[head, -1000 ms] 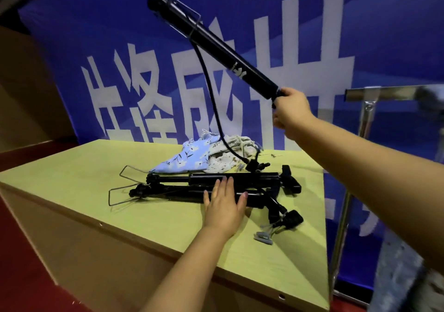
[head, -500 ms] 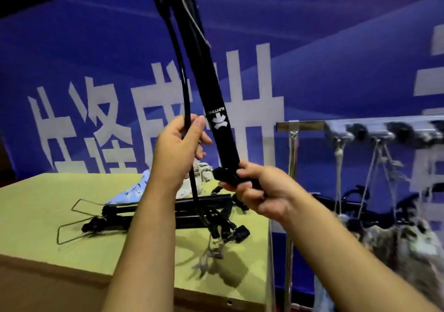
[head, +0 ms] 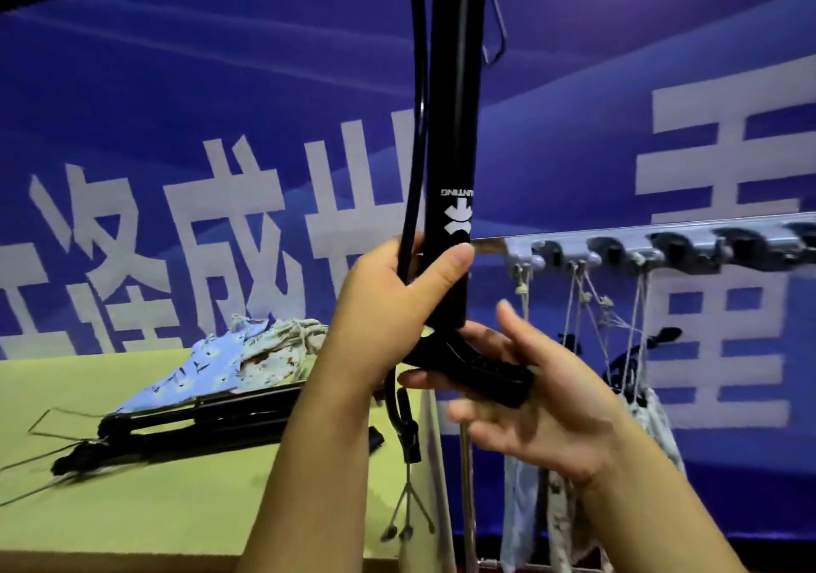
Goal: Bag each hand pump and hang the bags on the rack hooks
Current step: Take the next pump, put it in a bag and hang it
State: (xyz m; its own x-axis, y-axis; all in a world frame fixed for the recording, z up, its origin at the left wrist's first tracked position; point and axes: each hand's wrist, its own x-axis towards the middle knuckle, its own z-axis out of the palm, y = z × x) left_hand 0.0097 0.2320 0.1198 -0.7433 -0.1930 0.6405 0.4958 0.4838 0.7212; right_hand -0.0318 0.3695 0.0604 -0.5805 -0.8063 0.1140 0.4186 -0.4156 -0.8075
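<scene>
A black hand pump (head: 455, 131) stands upright in front of me, its top out of frame. My left hand (head: 388, 307) grips its lower barrel together with the black hose (head: 417, 131). Below it, my right hand (head: 534, 400) touches the pump's black handle (head: 481, 367) with spread fingers. The hose end and small adapters (head: 408, 510) dangle beneath. More black pumps (head: 185, 422) lie on the green table (head: 154, 506). Folded cloth bags (head: 238, 360) lie behind them. Filled bags (head: 587, 484) hang by strings from the rack hooks (head: 618, 250) on the right.
A blue banner with white characters fills the background. The rack's metal upright (head: 467, 484) stands just beyond the table's right edge. Wire foot loops (head: 48, 422) of the lying pumps stick out to the left.
The pump has been brought closer and more upright. My left hand has slid down the barrel, and my right hand has loosened its grip and opened against the handle.
</scene>
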